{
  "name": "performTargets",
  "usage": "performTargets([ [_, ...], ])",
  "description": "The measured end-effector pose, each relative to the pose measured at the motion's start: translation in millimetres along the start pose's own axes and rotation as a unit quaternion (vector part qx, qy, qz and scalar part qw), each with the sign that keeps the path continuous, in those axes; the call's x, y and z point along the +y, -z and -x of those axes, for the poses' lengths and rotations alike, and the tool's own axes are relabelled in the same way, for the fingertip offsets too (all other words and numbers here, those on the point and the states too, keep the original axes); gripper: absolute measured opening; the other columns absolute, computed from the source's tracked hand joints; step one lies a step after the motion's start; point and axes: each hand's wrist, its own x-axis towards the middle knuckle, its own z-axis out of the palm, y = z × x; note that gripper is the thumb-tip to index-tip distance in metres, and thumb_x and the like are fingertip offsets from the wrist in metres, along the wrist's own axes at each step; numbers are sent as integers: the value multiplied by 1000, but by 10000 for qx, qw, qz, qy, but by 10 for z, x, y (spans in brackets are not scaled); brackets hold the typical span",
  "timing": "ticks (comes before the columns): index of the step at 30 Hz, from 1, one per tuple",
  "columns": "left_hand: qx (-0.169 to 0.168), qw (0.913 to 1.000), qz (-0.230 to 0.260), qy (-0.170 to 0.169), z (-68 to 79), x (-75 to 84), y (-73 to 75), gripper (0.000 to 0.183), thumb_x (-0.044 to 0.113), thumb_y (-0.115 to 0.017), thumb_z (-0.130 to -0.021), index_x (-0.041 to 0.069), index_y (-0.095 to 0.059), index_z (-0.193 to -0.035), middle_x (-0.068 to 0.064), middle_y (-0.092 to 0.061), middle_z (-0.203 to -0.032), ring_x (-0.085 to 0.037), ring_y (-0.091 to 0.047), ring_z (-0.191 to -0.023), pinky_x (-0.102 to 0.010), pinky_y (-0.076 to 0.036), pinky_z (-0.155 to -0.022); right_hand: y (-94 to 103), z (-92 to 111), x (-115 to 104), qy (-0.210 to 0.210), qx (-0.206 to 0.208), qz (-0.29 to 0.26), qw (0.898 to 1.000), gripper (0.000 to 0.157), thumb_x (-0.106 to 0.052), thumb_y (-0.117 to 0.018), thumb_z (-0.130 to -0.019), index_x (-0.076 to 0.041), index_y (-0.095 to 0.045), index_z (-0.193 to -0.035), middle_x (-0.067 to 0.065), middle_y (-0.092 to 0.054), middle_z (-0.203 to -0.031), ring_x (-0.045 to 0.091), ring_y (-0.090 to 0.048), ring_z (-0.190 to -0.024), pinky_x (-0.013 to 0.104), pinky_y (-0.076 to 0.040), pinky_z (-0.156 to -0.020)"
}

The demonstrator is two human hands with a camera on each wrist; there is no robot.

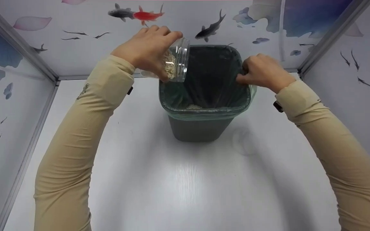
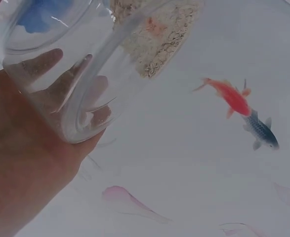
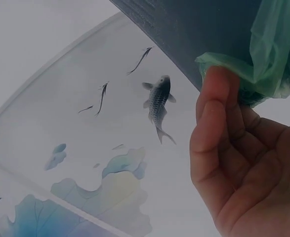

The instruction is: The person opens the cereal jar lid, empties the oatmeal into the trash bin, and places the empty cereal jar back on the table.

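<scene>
My left hand (image 1: 151, 48) grips a clear jar (image 1: 182, 59), tipped on its side with its mouth over the left rim of a dark trash can (image 1: 196, 130). Pale flakes, perhaps oats (image 2: 159, 42), lie along the jar's lower side. A green trash bag (image 1: 201, 116) lines the can and folds over its rim. Some pale bits (image 1: 194, 106) show inside the bag near the front. At the can's right rim, my right hand (image 1: 265, 72) holds the edge with curled fingers; the right wrist view shows them against the bag's green fold (image 3: 224, 61).
A clear round lid (image 1: 244, 141) lies on the white table (image 1: 185, 186), right of the can. White panels (image 1: 88, 57) painted with fish and leaves stand at the back and both sides, joined by grey metal strips (image 1: 332, 35).
</scene>
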Motion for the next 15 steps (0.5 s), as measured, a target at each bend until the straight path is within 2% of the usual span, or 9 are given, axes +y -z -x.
performTargets([
  [15,120,9984,-543,-39,-108,132,57,108,33,-89,-66,8,-25,-150,-23,-38,-140,-42,-31,-131,-52,-19,-111,-21,13,-4,66,148,-115,9998,30,-19,-57,-85,-4,-52,-59,2,-34,-51,18,-37,-45,31,-31,-44],
])
